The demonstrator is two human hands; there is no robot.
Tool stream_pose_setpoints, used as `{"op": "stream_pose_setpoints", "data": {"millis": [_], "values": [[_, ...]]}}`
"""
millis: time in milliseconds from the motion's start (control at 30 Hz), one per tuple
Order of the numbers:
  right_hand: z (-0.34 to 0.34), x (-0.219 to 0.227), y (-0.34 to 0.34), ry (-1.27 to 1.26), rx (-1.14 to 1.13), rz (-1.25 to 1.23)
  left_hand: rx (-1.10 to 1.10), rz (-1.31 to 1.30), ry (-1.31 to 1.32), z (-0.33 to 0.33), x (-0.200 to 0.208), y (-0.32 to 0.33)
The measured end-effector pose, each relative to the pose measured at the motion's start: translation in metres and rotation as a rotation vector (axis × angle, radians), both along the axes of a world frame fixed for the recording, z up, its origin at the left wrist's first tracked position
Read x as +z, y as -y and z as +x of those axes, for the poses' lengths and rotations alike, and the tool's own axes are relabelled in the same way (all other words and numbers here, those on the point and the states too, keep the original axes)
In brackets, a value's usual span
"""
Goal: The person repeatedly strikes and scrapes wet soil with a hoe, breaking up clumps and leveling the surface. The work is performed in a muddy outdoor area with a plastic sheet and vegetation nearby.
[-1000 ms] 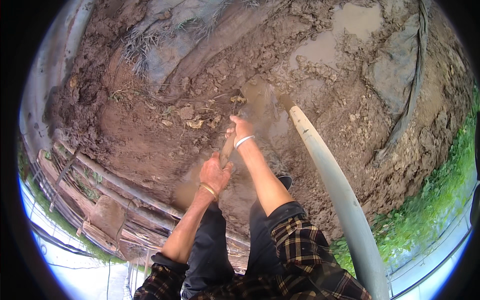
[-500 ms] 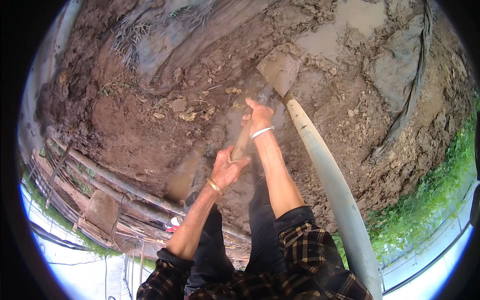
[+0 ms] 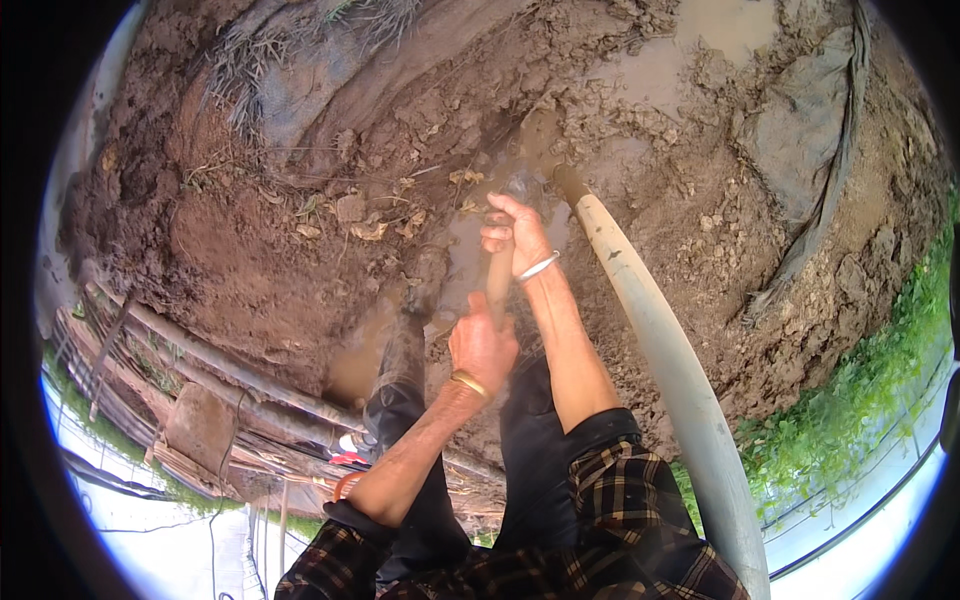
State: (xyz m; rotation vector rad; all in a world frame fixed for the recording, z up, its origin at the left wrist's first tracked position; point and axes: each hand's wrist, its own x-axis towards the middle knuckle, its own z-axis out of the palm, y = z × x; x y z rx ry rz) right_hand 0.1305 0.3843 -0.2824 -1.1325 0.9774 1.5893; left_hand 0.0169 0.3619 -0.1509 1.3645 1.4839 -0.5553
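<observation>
Both of my hands are closed around the pale wooden handle of a spade [image 3: 499,275]. My left hand [image 3: 482,345] grips it low, nearer my body, and my right hand [image 3: 520,237] holds it farther up, toward the blade. The spade's flat blade [image 3: 541,133] lies in wet mud beyond my right hand, coated brown and partly sunk, so its edges are hard to make out. Muddy water [image 3: 465,245] pools under the handle. Just right of the blade stands the muddy foot of a thick pale pole [image 3: 655,335].
The pole curves down the right side, close to my right arm. Dark fabric sheeting [image 3: 800,130] lies on the mud at right, with green plants [image 3: 850,430] beyond. Long poles [image 3: 240,370] and a brown board [image 3: 200,425] are at left. Dry leaves [image 3: 368,230] lie ahead.
My left hand has moved right and slightly forward, and the handle stands more upright in view. The blade, plainly visible before, has sunk lower into the muddy water.
</observation>
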Motion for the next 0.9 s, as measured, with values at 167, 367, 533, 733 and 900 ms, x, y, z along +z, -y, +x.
{"op": "stream_pose_setpoints", "data": {"millis": [167,367,533,733,900], "values": [[0.052,0.027,-0.019,0.227,-0.087,0.177,-0.041,0.208,0.221,0.015,-0.014,-0.010],[0.004,0.086,-0.015,0.143,0.152,-0.032,0.094,-0.005,0.064,-0.007,0.057,0.004],[-0.042,0.081,0.004,-0.137,0.253,-0.067,0.153,-0.026,-0.129,-0.024,0.079,0.025],[-0.025,0.048,0.001,-0.145,0.131,-0.013,0.166,0.028,-0.091,-0.006,0.054,0.022],[-0.021,0.072,0.009,-0.088,-0.033,0.183,0.052,-0.037,0.030,-0.027,0.062,0.011]]}}
